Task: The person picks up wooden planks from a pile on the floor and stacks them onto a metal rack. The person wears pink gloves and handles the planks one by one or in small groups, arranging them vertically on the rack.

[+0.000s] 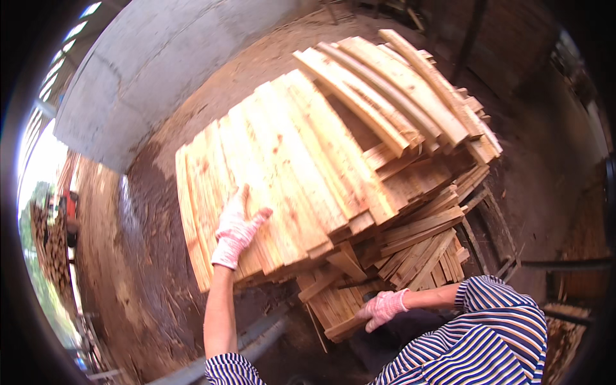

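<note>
A tall stack of pale wooden planks fills the middle of the view. My left hand, in a white and pink work glove, lies flat on the top layer of planks near the stack's near-left corner, fingers spread. My right hand, gloved the same way, rests against the ends of the lower planks at the stack's near side; its fingers curl at the board ends, and whether it grips one I cannot tell. Both arms wear blue and white striped sleeves.
Several curved, bent boards lie on the far top of the stack. A grey concrete wall rises at the upper left. Sawdust-covered dirt ground surrounds the stack. A dark metal bar crosses at the right. More wood is piled far left.
</note>
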Available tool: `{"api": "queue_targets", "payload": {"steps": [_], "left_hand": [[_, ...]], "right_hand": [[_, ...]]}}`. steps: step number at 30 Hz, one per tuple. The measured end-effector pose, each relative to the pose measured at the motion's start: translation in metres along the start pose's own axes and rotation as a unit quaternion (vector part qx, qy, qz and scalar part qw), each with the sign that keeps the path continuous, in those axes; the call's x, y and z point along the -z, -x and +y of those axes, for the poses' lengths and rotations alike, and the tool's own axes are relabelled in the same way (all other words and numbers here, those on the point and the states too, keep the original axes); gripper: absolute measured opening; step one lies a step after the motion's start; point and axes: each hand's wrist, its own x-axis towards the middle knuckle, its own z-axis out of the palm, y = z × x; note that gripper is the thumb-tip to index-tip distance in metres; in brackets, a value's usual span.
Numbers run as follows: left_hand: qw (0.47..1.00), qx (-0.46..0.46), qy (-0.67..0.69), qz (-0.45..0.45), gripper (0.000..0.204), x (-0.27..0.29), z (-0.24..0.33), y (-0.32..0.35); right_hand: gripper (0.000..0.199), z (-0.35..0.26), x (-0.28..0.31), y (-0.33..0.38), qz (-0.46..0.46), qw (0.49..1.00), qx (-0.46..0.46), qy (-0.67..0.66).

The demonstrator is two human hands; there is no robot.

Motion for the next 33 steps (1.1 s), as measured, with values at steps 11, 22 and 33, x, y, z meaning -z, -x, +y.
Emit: {"api": "queue_targets", "payload": {"steps": [11,22,33], "left_hand": [[0.975,0.012,-0.125,-0.181,0.125,0.012,0.036,-0.04],[0.976,-0.009,-0.092,-0.195,0.124,0.014,0.042,-0.036],[0.933,-0.058,0.344,-0.088,0.11,0.016,0.083,-0.061]], "right_hand": [[0.053,0.043,0.291,0.122,0.831,0.547,-0.104,0.02],[0.057,0.091,0.362,0.12,0.548,0.583,-0.502,0.33],[0.079,-0.059,0.324,0.171,0.632,0.7,-0.285,-0.173]]}}
